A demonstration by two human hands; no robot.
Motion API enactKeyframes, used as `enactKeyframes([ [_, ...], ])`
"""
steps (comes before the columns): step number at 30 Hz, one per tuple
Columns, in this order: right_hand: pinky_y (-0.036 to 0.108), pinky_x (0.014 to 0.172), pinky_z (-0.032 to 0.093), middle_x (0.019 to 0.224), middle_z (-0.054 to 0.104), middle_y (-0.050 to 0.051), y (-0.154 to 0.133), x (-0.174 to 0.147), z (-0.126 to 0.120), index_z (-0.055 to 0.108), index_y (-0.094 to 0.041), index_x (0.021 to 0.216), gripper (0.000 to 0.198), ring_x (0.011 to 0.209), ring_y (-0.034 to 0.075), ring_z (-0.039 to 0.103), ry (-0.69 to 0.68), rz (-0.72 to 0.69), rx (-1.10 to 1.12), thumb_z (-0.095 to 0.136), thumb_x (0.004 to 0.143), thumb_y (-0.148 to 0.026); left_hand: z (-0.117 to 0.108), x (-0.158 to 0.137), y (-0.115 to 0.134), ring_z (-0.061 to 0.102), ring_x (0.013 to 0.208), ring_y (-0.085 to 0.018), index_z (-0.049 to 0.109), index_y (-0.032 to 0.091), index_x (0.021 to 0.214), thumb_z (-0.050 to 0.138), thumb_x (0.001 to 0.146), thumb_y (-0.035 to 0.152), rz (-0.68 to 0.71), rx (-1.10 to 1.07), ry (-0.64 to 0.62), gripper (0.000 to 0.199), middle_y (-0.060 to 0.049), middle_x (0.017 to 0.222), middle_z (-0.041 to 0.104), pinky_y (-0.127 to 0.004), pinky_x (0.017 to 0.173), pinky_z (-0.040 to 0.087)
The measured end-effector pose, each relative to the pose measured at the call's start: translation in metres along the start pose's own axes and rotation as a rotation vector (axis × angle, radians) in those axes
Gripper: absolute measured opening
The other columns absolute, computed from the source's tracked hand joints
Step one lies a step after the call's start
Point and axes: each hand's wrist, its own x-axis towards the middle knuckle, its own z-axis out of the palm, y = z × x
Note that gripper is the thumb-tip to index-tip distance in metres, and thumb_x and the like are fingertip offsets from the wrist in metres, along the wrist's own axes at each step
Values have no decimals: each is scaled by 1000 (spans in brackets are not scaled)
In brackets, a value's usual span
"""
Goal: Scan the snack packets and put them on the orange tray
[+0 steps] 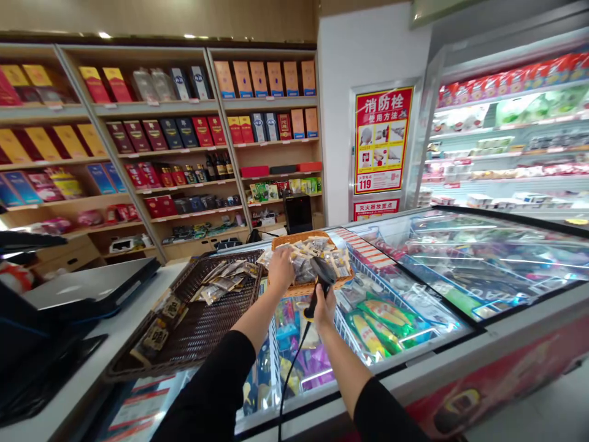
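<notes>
My left hand [280,270] is at the left side of an orange wicker basket [343,283] heaped with small clear-and-white packets [317,245]. Its fingers are closed on a packet at the edge of the heap, though the fingertips are partly hidden. In my right hand [324,306] is a black handheld barcode scanner [322,279], held upright by its handle, with its head over the basket's near side. A black cable [294,362] runs down from the scanner. To the left lies a dark brown woven tray [202,325], holding small packets [225,279] in loose piles.
Basket and tray rest on a glass-topped chest freezer [427,301] full of bagged goods. At the left stands a counter [87,362] with dark checkout equipment [92,288]. Shelves of boxes [184,132] line the back wall; a lit refrigerated display [510,135] is at the right.
</notes>
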Motion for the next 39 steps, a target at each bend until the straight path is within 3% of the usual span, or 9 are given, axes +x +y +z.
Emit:
enactKeyframes([
  [4, 33, 68, 48, 83, 69, 9, 4, 25, -19, 65, -17, 93, 42, 84, 27, 64, -54, -120, -125, 58, 78, -55, -3, -10, 0, 50, 122, -23, 61, 26, 121, 49, 88, 27, 264, 28, -251, 35, -9, 128, 58, -41, 108, 34],
  [9, 32, 65, 48, 73, 68, 6, 2, 42, -33, 67, -17, 90, 36, 76, 26, 65, -237, -138, -169, 59, 79, -50, 12, -15, -9, 23, 142, -33, 48, 29, 137, 58, 80, 58, 246, 107, -402, 65, -9, 153, 32, -57, 114, 14],
  [19, 37, 76, 50, 86, 71, 9, 13, 43, -39, 66, -17, 97, 39, 87, 27, 66, -272, -161, -235, 52, 84, -51, 32, 26, -12, 22, 142, -35, 39, 35, 142, 63, 69, 67, 167, 205, -446, 83, -7, 156, 24, -61, 109, 24],
  [25, 35, 72, 49, 77, 69, 8, 13, 42, -37, 66, -17, 91, 37, 82, 27, 65, -268, -158, -201, 52, 84, -51, 8, 25, -11, 19, 144, -31, 16, 29, 152, 51, 77, 69, 269, 242, -365, 91, -8, 156, 24, -53, 115, 16],
  [27, 35, 72, 48, 79, 69, 8, 13, 41, -36, 66, -17, 91, 37, 81, 26, 65, -255, -155, -198, 52, 85, -50, -6, 22, -14, 17, 145, -28, 17, 26, 152, 39, 85, 66, 171, 284, -198, 80, -8, 156, 24, -48, 117, 14],
  [29, 35, 73, 48, 82, 69, 8, 12, 40, -35, 65, -17, 91, 37, 80, 25, 64, -249, -152, -203, 52, 84, -50, -16, 18, -21, 14, 145, -32, 21, 19, 151, 30, 87, 66, -101, 348, -76, 79, -13, 155, 25, -52, 116, 14],
  [32, 35, 73, 48, 83, 69, 9, 11, 39, -35, 64, -17, 91, 37, 80, 26, 64, -244, -146, -217, 51, 84, -51, -16, 15, -32, 15, 142, -42, 30, 14, 148, 23, 82, 75, -452, 400, -192, 90, -22, 151, 31, -65, 110, 11],
  [34, 36, 74, 48, 84, 69, 9, 11, 39, -35, 64, -17, 93, 37, 82, 26, 64, -248, -150, -220, 51, 85, -51, -7, 15, -36, 17, 142, -43, 33, 17, 147, 17, 81, 77, -487, 399, -279, 90, -23, 151, 30, -68, 107, 8],
  [39, 36, 76, 48, 88, 70, 9, 10, 39, -35, 64, -18, 96, 36, 86, 27, 64, -252, -178, -214, 50, 86, -50, 23, 28, -43, 12, 145, -34, 22, 29, 151, 13, 87, 68, -322, 281, -375, 75, -14, 156, 24, -65, 109, 11],
])
